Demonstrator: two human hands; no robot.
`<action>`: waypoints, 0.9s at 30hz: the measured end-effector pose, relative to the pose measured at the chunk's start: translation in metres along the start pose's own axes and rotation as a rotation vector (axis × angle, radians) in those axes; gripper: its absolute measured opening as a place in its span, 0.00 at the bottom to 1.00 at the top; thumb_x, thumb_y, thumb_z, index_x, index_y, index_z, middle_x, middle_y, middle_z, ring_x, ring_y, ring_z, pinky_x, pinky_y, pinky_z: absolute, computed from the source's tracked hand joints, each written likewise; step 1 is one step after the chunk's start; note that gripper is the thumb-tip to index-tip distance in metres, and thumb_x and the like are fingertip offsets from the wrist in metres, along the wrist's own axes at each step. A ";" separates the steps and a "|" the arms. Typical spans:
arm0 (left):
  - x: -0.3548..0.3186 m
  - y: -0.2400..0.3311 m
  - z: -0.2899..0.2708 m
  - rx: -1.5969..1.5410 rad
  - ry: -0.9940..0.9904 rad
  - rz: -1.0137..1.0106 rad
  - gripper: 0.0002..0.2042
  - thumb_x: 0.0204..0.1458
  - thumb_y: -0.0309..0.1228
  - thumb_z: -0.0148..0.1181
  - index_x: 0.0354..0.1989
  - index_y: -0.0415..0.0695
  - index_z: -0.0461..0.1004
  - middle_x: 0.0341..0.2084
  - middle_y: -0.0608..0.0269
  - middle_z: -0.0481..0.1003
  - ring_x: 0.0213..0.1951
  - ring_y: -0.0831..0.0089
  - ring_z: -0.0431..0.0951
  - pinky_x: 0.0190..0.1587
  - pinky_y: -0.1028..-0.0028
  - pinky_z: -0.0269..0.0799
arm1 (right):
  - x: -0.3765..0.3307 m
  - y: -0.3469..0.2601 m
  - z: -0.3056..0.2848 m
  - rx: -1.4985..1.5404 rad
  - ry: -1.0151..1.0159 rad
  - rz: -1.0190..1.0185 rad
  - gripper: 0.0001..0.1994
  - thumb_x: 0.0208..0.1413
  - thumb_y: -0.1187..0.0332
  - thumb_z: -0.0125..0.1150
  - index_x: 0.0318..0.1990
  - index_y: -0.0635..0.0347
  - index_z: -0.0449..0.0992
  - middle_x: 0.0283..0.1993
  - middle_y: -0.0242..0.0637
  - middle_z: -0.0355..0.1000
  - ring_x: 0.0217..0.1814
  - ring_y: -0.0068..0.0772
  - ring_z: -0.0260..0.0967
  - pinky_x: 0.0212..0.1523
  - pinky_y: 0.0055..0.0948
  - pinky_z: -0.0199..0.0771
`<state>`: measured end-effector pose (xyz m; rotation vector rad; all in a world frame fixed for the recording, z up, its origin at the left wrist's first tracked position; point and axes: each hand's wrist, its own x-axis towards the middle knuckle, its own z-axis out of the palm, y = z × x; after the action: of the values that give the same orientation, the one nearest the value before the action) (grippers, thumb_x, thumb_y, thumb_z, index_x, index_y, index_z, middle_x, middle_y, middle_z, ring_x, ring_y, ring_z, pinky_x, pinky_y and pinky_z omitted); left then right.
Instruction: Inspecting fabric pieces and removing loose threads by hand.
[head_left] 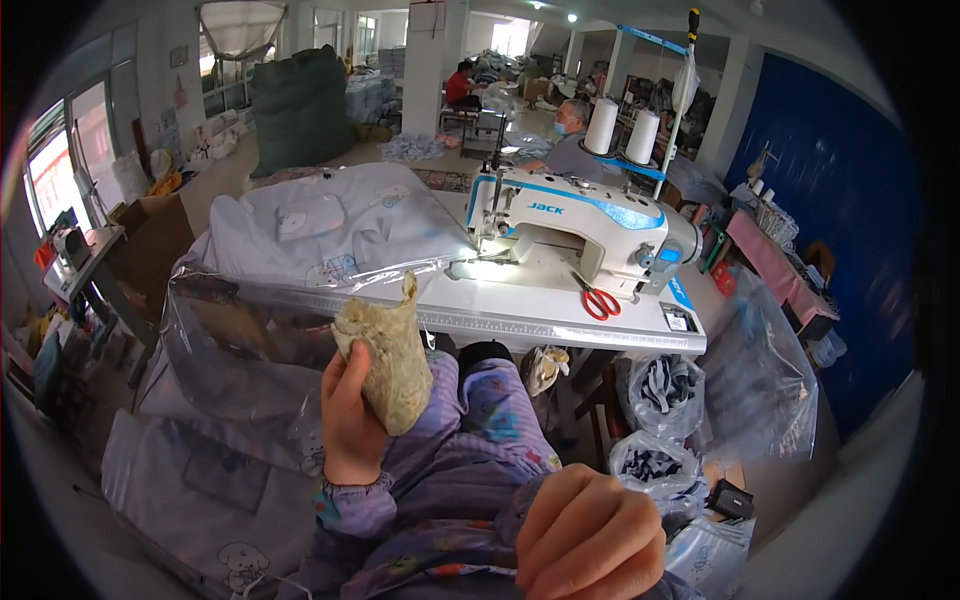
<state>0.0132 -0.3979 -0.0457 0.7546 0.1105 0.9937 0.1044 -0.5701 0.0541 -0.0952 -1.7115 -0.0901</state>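
Note:
In my left hand (352,415) is a rough, yellowish-green piece (385,360) with a mottled surface and a narrow tip sticking up; I cannot tell its kind. My thumb presses on its near face, and it is held upright in front of the sewing table. Close to the lower edge, my right hand (590,535) is curled with its knuckles up, and its palm is hidden. Beyond them stands a white and blue sewing machine (575,215) with its lamp lit. Pale printed fabric with clear plastic (330,225) lies left of the needle. Red-handled scissors (600,302) rest on the table.
Clear bags with dark and white strips (665,385) stand to the right of my legs. Thread cones (601,127) rise behind the machine. A masked person (572,140) sits behind it, and another in red (462,88) is farther back. A large green sack (300,110) stands at far left.

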 end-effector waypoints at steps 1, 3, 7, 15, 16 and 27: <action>0.000 -0.001 0.001 -0.001 -0.002 -0.004 0.19 0.63 0.36 0.53 0.57 0.35 0.67 0.47 0.57 0.76 0.47 0.68 0.78 0.50 0.68 0.75 | -0.001 0.000 -0.001 -0.013 0.013 0.025 0.08 0.45 0.80 0.72 0.32 0.64 0.78 0.40 0.42 0.74 0.31 0.29 0.72 0.28 0.23 0.74; -0.001 -0.001 0.003 -0.010 0.039 -0.010 0.19 0.63 0.36 0.54 0.56 0.35 0.68 0.47 0.57 0.76 0.47 0.68 0.79 0.50 0.68 0.75 | -0.008 0.001 -0.006 0.032 0.023 0.065 0.06 0.47 0.79 0.71 0.32 0.65 0.80 0.38 0.44 0.74 0.31 0.31 0.73 0.29 0.23 0.75; 0.000 -0.002 0.003 0.006 0.008 -0.029 0.19 0.63 0.36 0.54 0.55 0.36 0.69 0.46 0.57 0.76 0.46 0.68 0.79 0.50 0.68 0.75 | -0.016 -0.007 -0.019 -0.030 -0.073 0.193 0.08 0.47 0.78 0.71 0.33 0.71 0.78 0.41 0.47 0.68 0.30 0.36 0.73 0.26 0.29 0.76; -0.006 -0.002 0.003 -0.012 -0.004 0.012 0.16 0.64 0.32 0.52 0.56 0.34 0.69 0.45 0.59 0.77 0.45 0.70 0.79 0.49 0.72 0.74 | -0.027 0.000 -0.008 -0.216 0.054 0.267 0.09 0.47 0.79 0.71 0.34 0.72 0.75 0.37 0.47 0.66 0.23 0.33 0.70 0.22 0.26 0.70; -0.007 -0.001 0.004 -0.013 -0.006 0.013 0.16 0.64 0.32 0.52 0.56 0.34 0.69 0.45 0.59 0.77 0.45 0.70 0.79 0.49 0.72 0.74 | -0.028 0.000 -0.008 -0.217 0.052 0.266 0.09 0.47 0.79 0.71 0.34 0.72 0.75 0.37 0.47 0.66 0.23 0.33 0.70 0.22 0.26 0.70; -0.014 0.000 0.012 0.449 0.029 0.250 0.09 0.62 0.23 0.51 0.49 0.35 0.70 0.40 0.67 0.75 0.40 0.83 0.70 0.45 0.81 0.65 | -0.033 0.015 -0.016 -0.554 0.093 0.538 0.08 0.44 0.80 0.69 0.33 0.67 0.78 0.33 0.45 0.75 0.32 0.31 0.72 0.32 0.24 0.70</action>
<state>0.0102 -0.4150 -0.0405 1.1853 0.2760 1.2367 0.1261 -0.5572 0.0242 -0.9386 -1.4764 -0.1618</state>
